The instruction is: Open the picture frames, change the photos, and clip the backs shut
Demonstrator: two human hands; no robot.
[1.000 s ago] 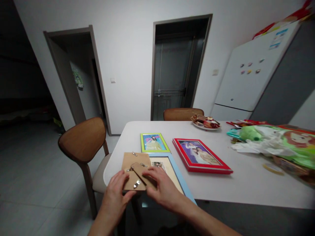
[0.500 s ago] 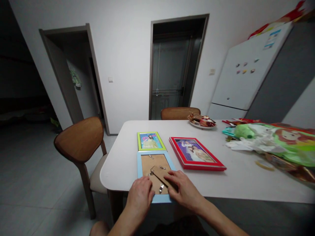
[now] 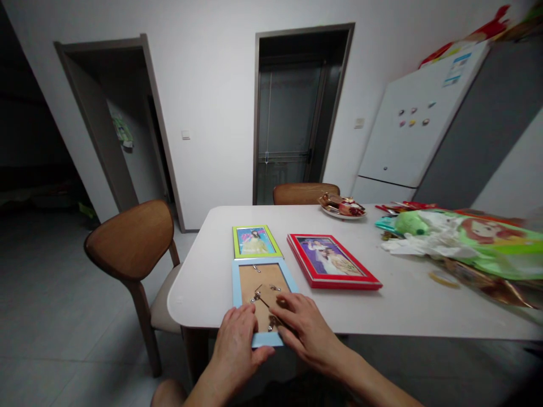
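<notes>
A light-blue picture frame (image 3: 236, 285) lies face down at the table's near edge, its brown backing board (image 3: 263, 277) upward with small metal clips around it. My left hand (image 3: 237, 339) holds the frame's lower left side, fingers over the edge and thumb at the near rim. On the backing, my right hand (image 3: 303, 325) has its fingers closed at the free end of the brown stand leg (image 3: 270, 296), partly hiding it and a clip. Just beyond lies a lime-green framed picture (image 3: 257, 242), face up and touching the blue frame. A red picture frame (image 3: 333, 263) lies face up to the right.
Toward the back of the white table (image 3: 407, 311) stands a plate (image 3: 343, 216) with wrapped items. Bags, tissue (image 3: 428, 240) and a yellow ring (image 3: 443, 279) lie at right. Wooden chairs stand at the left (image 3: 131, 240) and far side (image 3: 305, 194).
The stand leg has come down closer to the backing under my right hand, which moved slightly left. My left thumb has shifted to the near rim. The whole view has shifted slightly.
</notes>
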